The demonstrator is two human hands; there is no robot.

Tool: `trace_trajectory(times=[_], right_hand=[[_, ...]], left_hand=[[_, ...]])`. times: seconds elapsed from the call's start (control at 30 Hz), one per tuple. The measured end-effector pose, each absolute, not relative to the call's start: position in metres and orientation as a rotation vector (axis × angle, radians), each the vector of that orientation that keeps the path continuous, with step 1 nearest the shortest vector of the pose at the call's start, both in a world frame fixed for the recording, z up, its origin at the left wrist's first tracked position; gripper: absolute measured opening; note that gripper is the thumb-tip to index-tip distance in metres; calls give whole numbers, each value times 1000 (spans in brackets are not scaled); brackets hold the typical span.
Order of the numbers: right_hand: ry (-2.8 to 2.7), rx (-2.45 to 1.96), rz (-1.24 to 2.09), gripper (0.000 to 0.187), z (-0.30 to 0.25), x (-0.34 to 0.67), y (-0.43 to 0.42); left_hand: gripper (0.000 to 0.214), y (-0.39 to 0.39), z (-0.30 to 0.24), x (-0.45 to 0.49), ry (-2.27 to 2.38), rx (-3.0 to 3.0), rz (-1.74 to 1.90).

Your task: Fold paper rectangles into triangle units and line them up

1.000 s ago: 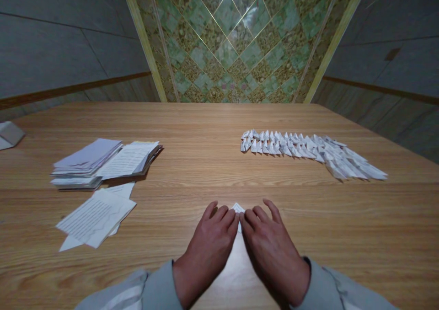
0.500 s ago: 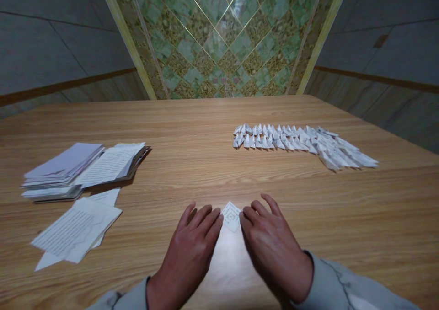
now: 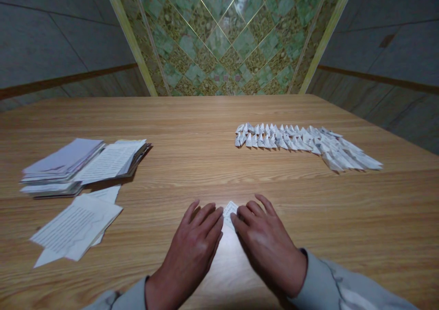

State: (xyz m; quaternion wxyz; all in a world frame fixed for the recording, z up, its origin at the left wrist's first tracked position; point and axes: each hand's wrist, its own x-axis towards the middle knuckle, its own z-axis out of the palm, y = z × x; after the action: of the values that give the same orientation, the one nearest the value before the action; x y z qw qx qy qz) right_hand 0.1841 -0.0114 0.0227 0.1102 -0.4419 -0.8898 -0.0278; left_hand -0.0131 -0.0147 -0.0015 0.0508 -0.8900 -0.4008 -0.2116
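A small folded piece of printed paper point(image 3: 229, 210) lies flat on the wooden table point(image 3: 212, 173) near its front edge. My left hand point(image 3: 195, 246) rests palm down just left of it, fingers stretched out and touching its left edge. My right hand point(image 3: 264, 241) lies palm down on its right side, fingers extended, fingertips pressing on the paper. Most of the paper is hidden between and under the fingers.
Two rows of several small folded paper pieces point(image 3: 305, 144) run along the right of the table. A stack of printed sheets point(image 3: 82, 166) sits at the left, with loose cut sheets point(image 3: 73, 225) in front of it. A tiled wall stands behind the table.
Both hands parted half a second ago, baring the folded paper, and have now closed in on it again. The view shifted slightly.
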Motion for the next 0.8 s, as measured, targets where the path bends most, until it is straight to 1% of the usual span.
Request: trace_trajectory(times=[0.13, 0.33, 0.4, 0.5, 0.57, 0.6, 0.7, 0.73, 0.8], right_hand=[[-2629, -1319, -85, 7, 22, 187, -12], [-2642, -1297, 16, 14, 26, 192, -9], [-2625, -1322, 83, 14, 27, 193, -8], [-2604, -1354, 144, 14, 27, 194, -5], [-2607, -1356, 141, 14, 26, 194, -3], [-2608, -1356, 138, 14, 26, 194, -3], [-2603, -1359, 154, 15, 25, 195, -1], [-2598, -1358, 173, 16, 26, 195, -1], [-2570, -1355, 230, 16, 26, 196, 0]], left_hand=[[30, -16, -3, -13, -1231, -2720, -595], [32, -16, -3, -13, -1227, -2763, -626], [28, -12, 2, -12, -1257, -2793, -683], [15, 0, 10, -6, -1362, -2844, -737], [9, 9, 12, 0, -1430, -2872, -700], [10, 14, 12, 3, -1448, -2878, -679], [30, 22, 8, 9, -1412, -2901, -613], [34, 23, 5, 11, -1395, -2919, -594], [33, 24, 2, 11, -1379, -2954, -589]])
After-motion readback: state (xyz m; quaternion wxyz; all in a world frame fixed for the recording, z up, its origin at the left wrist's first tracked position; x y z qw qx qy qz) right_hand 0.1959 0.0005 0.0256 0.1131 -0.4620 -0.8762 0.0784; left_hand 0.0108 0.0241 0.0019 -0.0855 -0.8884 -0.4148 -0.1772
